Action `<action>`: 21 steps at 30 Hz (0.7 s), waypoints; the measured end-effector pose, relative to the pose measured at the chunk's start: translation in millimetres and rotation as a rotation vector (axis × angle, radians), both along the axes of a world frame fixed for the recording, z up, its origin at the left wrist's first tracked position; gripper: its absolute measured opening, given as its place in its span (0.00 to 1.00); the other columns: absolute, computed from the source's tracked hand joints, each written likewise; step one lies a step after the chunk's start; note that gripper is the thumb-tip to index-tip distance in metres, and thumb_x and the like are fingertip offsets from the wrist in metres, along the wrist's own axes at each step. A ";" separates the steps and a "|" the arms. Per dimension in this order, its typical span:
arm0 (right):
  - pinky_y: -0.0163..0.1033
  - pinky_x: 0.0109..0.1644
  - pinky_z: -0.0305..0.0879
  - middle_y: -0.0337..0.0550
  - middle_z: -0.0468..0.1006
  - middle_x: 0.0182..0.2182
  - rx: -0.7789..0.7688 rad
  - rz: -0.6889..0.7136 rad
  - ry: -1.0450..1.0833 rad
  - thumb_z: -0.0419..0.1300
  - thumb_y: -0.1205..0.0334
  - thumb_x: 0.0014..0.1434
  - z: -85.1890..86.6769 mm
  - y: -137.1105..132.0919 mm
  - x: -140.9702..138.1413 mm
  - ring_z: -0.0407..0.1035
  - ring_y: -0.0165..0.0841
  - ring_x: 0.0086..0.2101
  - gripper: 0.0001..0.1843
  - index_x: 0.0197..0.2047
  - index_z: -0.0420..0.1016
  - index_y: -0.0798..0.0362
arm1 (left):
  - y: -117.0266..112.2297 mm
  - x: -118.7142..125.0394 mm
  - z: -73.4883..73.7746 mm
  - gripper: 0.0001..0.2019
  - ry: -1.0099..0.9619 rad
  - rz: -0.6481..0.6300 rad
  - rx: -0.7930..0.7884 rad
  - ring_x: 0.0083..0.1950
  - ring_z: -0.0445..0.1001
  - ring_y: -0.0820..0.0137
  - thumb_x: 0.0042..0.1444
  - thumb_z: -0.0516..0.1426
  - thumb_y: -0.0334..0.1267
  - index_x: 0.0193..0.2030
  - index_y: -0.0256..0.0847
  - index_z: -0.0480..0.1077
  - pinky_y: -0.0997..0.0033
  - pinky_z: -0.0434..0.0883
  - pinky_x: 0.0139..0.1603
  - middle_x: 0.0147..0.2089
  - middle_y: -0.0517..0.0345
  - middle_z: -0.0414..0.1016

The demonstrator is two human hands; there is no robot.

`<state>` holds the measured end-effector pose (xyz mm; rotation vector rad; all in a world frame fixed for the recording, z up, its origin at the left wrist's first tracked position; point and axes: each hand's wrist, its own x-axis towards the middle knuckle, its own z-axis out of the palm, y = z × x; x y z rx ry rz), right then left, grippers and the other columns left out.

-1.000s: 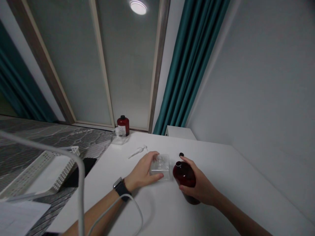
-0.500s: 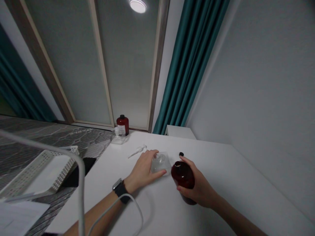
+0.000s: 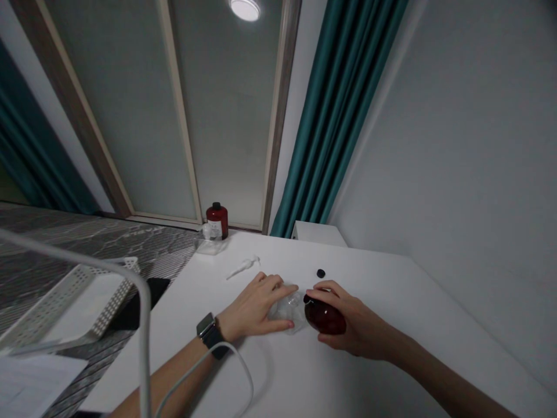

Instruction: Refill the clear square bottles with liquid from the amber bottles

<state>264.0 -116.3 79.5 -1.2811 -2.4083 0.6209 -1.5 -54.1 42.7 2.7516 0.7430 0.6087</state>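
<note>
While the left hand (image 3: 255,307) lies curled over a clear container (image 3: 287,313), fingers across its far side and thumb along its near side, the right hand (image 3: 354,328) has a dark red bottle (image 3: 325,318) wrapped firmly in its fingers. That bottle is tipped over, its long axis running roughly left to right, with its uncapped mouth pointing left and nearly touching the container (glossy, though glass or plastic I can't say from here). A small black cap (image 3: 321,273) sits just beyond the two hands on the smooth white table (image 3: 391,302), and a white pump (image 3: 242,267) lies to the left of it. At the far edge stand a second red bottle (image 3: 216,222) and a second clear container (image 3: 210,245), with a perforated white basket (image 3: 65,302) off to the left
</note>
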 end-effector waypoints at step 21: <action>0.46 0.52 0.70 0.46 0.68 0.58 -0.070 0.057 -0.150 0.68 0.65 0.50 28.3 7.4 -5.2 0.74 0.40 0.46 0.42 0.66 0.62 0.36 | 0.1 3.2 -12.1 0.35 -0.078 -0.064 -0.158 0.55 0.71 0.56 0.57 0.63 0.50 0.68 0.46 0.56 0.57 0.72 0.55 0.56 0.47 0.68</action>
